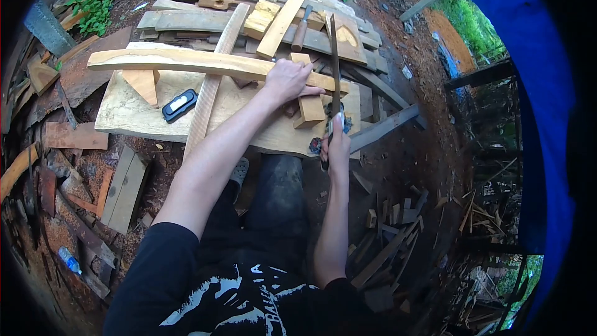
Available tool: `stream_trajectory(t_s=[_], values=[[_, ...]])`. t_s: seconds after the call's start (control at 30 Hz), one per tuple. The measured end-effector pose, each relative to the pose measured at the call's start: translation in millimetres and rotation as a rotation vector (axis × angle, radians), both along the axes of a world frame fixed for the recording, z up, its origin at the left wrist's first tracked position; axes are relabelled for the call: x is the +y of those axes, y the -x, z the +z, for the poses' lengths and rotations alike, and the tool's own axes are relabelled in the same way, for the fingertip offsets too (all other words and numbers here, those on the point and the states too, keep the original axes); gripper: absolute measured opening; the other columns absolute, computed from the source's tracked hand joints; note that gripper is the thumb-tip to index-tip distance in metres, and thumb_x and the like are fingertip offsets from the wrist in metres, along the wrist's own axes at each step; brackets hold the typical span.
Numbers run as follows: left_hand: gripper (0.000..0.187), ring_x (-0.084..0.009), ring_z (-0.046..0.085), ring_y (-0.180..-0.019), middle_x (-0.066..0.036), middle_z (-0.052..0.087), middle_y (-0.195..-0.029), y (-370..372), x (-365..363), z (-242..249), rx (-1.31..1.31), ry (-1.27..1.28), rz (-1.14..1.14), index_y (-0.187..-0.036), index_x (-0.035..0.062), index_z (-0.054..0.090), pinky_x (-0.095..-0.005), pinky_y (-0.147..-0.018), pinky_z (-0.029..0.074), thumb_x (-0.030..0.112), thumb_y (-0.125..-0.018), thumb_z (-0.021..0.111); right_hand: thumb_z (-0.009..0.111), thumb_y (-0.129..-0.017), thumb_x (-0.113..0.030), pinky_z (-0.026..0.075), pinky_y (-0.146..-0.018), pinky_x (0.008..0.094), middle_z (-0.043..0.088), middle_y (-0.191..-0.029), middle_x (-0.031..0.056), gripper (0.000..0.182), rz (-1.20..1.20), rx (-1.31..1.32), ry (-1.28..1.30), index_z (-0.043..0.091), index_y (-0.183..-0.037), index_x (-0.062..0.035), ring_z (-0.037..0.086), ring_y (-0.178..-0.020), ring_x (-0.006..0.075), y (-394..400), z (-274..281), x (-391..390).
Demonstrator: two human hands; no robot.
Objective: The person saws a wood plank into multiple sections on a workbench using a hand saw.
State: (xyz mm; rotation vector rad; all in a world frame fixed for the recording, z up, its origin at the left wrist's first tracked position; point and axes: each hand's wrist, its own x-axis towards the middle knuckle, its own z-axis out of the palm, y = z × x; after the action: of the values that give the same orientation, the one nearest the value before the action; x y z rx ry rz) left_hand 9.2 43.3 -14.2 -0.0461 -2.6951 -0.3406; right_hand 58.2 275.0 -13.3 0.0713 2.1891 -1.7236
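A long pale board point(180, 60) lies across the wooden workbench point(124, 115), on top of smaller wood pieces. My left hand point(289, 79) presses down on this board near its right end, fingers wrapped over it. Under that end sits a wooden block point(309, 112), just right of my left hand. My right hand point(337, 148) grips the handle of a handsaw point(336, 65), whose blade points away from me and crosses the board close to its right end. How deep the blade sits in the wood cannot be made out.
A narrow strip point(214, 81) crosses beneath the board. A black case point(180, 105) and a wedge-shaped piece point(142, 85) are on the bench's left. Behind lie a chisel point(301, 31) and stacked planks point(193, 20). Wood scraps point(398, 218) cover the ground; a blue tarp point(528, 87) hangs right.
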Motion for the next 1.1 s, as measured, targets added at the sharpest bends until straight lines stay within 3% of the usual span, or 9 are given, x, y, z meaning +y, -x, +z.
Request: stream_trajectory(t_s=[0.2,0.33,0.47,0.57,0.67,0.73,0.8,0.93,1.1], values=[[0.078,-0.0246,0.074,-0.077,-0.01,0.074,-0.083,-1.4,4.5,0.7,0.009,-0.004,0.039,-0.104,0.0075,0.069,-0.0388,-0.068,0.053,0.081,-0.079,0.061,0.045,-0.107,-0.058,0.03,-0.039,0.0253,0.041,-0.052,-0.0021,0.06,-0.058,-0.007,0.082,0.054,-0.08,-0.0054,0.039,-0.04,0.0084,-24.8,-13.8,0.9],[0.078,-0.0244,0.074,-0.079,-0.01,0.074,-0.085,-1.2,6.0,-3.1,0.013,-0.024,0.057,-0.109,0.0086,0.069,-0.0389,-0.071,0.052,0.081,-0.078,0.062,0.044,-0.111,-0.044,0.029,-0.039,0.024,0.042,-0.055,-0.0037,0.047,-0.047,0.008,0.091,0.053,-0.084,-0.0059,0.039,-0.041,0.006,-110.2,-23.0,50.8],[0.078,-0.024,0.073,-0.076,-0.009,0.073,-0.083,1.4,5.0,-5.5,0.011,-0.019,0.052,-0.11,0.0093,0.069,-0.0379,-0.068,0.052,0.081,-0.079,0.061,0.045,-0.11,-0.044,0.03,-0.04,0.0238,0.044,-0.056,-0.003,0.046,-0.044,-0.098,0.093,0.055,-0.088,-0.0048,0.04,-0.043,0.0052,-205.1,-14.1,114.2],[0.078,-0.0239,0.073,-0.074,-0.009,0.073,-0.081,0.4,4.2,-3.3,0.006,0.007,0.038,-0.108,0.0085,0.069,-0.0369,-0.065,0.052,0.081,-0.08,0.06,0.047,-0.109,-0.044,0.03,-0.04,0.0233,0.044,-0.056,-0.0033,0.045,-0.029,-0.09,0.067,0.056,-0.089,-0.0047,0.04,-0.043,0.005,-227.6,3.1,128.6],[0.079,-0.0246,0.073,-0.073,-0.009,0.072,-0.079,1.1,1.7,-1.0,-0.007,0.005,0.007,-0.106,0.0069,0.069,-0.0369,-0.064,0.053,0.081,-0.081,0.059,0.046,-0.11,-0.042,0.029,-0.04,0.023,0.044,-0.055,-0.0039,0.044,0.0,-0.075,0.023,0.056,-0.088,-0.0051,0.039,-0.043,0.0046,-200.0,4.4,113.3],[0.08,-0.0249,0.073,-0.074,-0.01,0.073,-0.079,0.5,1.8,2.0,-0.009,0.009,0.007,-0.106,0.0063,0.069,-0.0374,-0.065,0.053,0.081,-0.081,0.058,0.04,-0.109,-0.053,0.031,-0.038,0.0255,0.043,-0.052,-0.0013,0.056,-0.021,-0.04,-0.033,0.056,-0.088,-0.0034,0.039,-0.039,0.0074,-158.4,-0.4,83.1],[0.08,-0.0252,0.074,-0.074,-0.01,0.073,-0.079,-2.3,1.2,2.2,-0.013,0.015,0.008,-0.106,0.0057,0.069,-0.0379,-0.065,0.054,0.081,-0.081,0.058,0.04,-0.11,-0.052,0.03,-0.038,0.0257,0.042,-0.05,-0.0021,0.058,-0.005,0.014,-0.029,0.055,-0.079,-0.005,0.039,-0.039,0.0071,-99.9,-12.6,54.7],[0.079,-0.0264,0.074,-0.075,-0.011,0.073,-0.081,-3.5,1.1,6.3,-0.014,-0.006,0.001,-0.106,0.005,0.069,-0.0382,-0.065,0.054,0.08,-0.082,0.059,0.051,-0.107,-0.052,0.029,-0.039,0.0252,0.04,-0.052,-0.0048,0.056,-0.092,0.033,0.0,0.05,-0.072,-0.0084,0.038,-0.04,0.0068,-4.7,-2.6,-9.4],[0.077,-0.0252,0.074,-0.076,-0.011,0.074,-0.083,-3.3,3.8,3.3,-0.004,-0.007,0.019,-0.103,0.0068,0.069,-0.0383,-0.068,0.053,0.08,-0.08,0.062,0.052,-0.106,-0.054,0.029,-0.039,0.026,0.039,-0.053,-0.0047,0.055,-0.098,-0.014,0.073,0.05,-0.075,-0.0081,0.038,-0.04,0.0079,14.1,-4.6,-19.1]])
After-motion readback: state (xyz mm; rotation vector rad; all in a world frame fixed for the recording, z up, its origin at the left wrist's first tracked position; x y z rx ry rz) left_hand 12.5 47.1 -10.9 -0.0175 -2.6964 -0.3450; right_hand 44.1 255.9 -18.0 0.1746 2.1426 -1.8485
